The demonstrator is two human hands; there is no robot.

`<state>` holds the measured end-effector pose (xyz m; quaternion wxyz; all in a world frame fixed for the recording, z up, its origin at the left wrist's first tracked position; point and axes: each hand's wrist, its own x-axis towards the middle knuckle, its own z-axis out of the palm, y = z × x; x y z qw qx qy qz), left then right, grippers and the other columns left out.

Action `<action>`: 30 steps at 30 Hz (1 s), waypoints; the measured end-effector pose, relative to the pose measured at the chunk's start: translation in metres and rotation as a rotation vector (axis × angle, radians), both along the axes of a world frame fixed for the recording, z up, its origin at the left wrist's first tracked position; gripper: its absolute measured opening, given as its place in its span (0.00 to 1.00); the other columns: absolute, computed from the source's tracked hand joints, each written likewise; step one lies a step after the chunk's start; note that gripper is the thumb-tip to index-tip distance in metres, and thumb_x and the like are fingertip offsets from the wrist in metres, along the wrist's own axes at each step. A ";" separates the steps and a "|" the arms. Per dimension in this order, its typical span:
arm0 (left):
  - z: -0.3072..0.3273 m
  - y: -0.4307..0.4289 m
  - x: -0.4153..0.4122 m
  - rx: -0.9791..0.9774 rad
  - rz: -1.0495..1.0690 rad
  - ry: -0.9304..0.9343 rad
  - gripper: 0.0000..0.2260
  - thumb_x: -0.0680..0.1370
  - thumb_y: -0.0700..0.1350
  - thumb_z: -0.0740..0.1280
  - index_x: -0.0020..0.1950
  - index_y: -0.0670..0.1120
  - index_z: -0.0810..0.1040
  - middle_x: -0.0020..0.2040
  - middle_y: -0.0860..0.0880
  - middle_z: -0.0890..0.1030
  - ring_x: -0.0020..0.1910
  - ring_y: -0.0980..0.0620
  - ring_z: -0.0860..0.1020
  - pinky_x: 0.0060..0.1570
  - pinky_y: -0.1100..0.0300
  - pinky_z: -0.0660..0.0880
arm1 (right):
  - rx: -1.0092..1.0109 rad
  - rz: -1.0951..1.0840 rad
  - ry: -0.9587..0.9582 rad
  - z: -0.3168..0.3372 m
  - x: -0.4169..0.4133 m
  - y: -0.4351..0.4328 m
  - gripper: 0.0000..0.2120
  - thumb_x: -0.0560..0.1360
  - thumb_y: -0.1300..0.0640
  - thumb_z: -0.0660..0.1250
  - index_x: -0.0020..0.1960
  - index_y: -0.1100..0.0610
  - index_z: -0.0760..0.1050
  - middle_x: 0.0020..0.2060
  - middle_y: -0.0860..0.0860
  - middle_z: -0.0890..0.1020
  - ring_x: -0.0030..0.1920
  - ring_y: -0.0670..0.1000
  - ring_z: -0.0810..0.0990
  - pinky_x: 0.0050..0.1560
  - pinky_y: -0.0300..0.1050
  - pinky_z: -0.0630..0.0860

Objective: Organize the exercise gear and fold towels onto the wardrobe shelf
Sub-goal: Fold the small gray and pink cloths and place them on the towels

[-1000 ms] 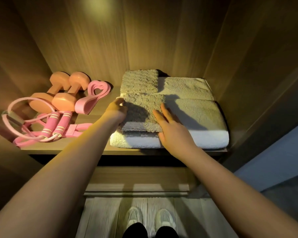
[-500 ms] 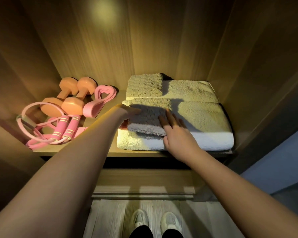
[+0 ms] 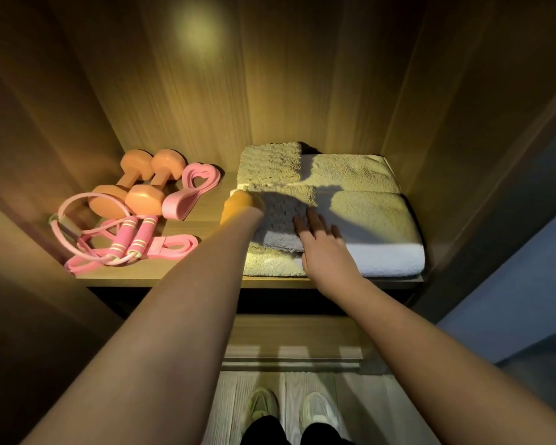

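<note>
Inside, warm-lit wooden wardrobe shelf (image 3: pixel 203 220), pale plank floor (image 3: pixel 228 403) below.

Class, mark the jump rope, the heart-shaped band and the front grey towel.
jump rope (image 3: pixel 122 236): head view, left handle.
heart-shaped band (image 3: pixel 175 208): head view, wide near end.
front grey towel (image 3: pixel 280 216): head view, shadowed top face.

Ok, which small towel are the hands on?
The front small towel: the right hand lies flat on it, the left hand at its left edge. The rear small towel lies untouched.
</note>
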<state>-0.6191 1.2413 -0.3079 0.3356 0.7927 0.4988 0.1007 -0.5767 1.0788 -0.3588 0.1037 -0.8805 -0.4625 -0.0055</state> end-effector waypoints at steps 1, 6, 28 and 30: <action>-0.001 -0.002 -0.003 -0.008 0.007 -0.006 0.05 0.81 0.41 0.62 0.50 0.40 0.75 0.52 0.41 0.79 0.54 0.42 0.78 0.47 0.54 0.78 | 0.005 -0.002 0.003 -0.001 0.000 0.000 0.36 0.79 0.66 0.56 0.80 0.53 0.42 0.79 0.57 0.42 0.78 0.59 0.45 0.76 0.57 0.43; -0.011 -0.003 -0.005 0.036 0.041 -0.013 0.20 0.77 0.34 0.63 0.68 0.37 0.65 0.63 0.38 0.75 0.62 0.38 0.74 0.58 0.46 0.73 | 0.029 0.000 -0.006 -0.004 -0.001 -0.002 0.34 0.80 0.64 0.58 0.80 0.54 0.44 0.79 0.56 0.40 0.78 0.60 0.49 0.76 0.58 0.48; 0.039 -0.083 -0.143 0.811 -0.612 -0.454 0.16 0.80 0.54 0.56 0.52 0.43 0.75 0.35 0.46 0.78 0.31 0.49 0.74 0.29 0.63 0.62 | 0.739 0.026 0.518 0.057 -0.065 -0.133 0.23 0.77 0.62 0.64 0.70 0.51 0.69 0.65 0.44 0.73 0.66 0.40 0.69 0.67 0.40 0.67; 0.042 -0.101 -0.171 0.853 -0.670 -0.464 0.11 0.78 0.53 0.56 0.53 0.48 0.71 0.35 0.43 0.81 0.29 0.45 0.77 0.29 0.60 0.68 | 0.749 0.091 0.443 0.062 -0.086 -0.153 0.17 0.75 0.64 0.67 0.63 0.54 0.76 0.58 0.46 0.78 0.61 0.43 0.74 0.64 0.43 0.71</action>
